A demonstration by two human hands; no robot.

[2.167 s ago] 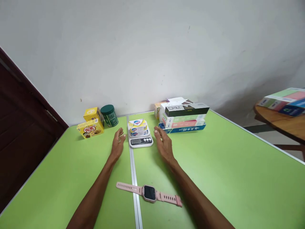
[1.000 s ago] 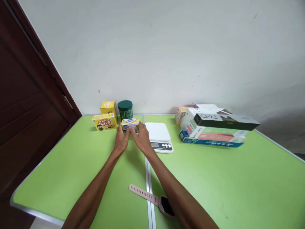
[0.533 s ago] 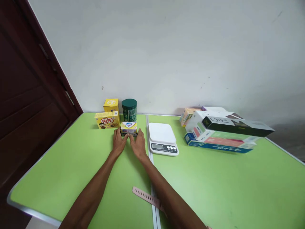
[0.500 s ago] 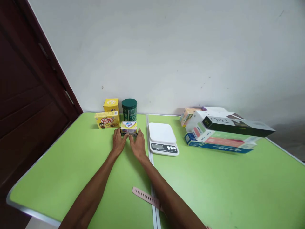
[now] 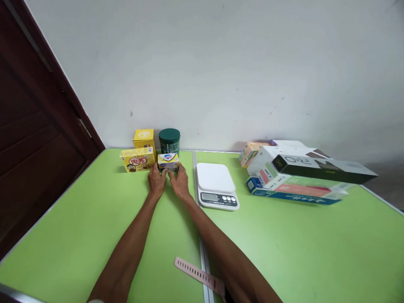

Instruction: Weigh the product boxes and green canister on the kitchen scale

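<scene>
A small yellow and white soap box (image 5: 168, 160) stands on the green table, close in front of a green lidded tub (image 5: 169, 141). My left hand (image 5: 156, 180) grips its left side, fingers along the edge and thumb at the front. From the right, my right hand (image 5: 179, 181) closes on the same box, its thumb near the other thumb. Just left of the soap box is a yellow puff snack box (image 5: 138, 160), with another yellow box (image 5: 144, 138) behind it. The box's lower front is partly covered by my thumbs.
Right of my hands lies a white kitchen scale (image 5: 217, 185). Farther right is a pile of cartons, with a black box (image 5: 325, 167) on top and a blue box (image 5: 293, 196) at the bottom. A pink watch strap (image 5: 198, 274) lies near my right forearm, across the table seam.
Both hands have moved the soap box back toward the green tub, and it now hides more of the tub's lower part. The camera view has shifted slightly.
</scene>
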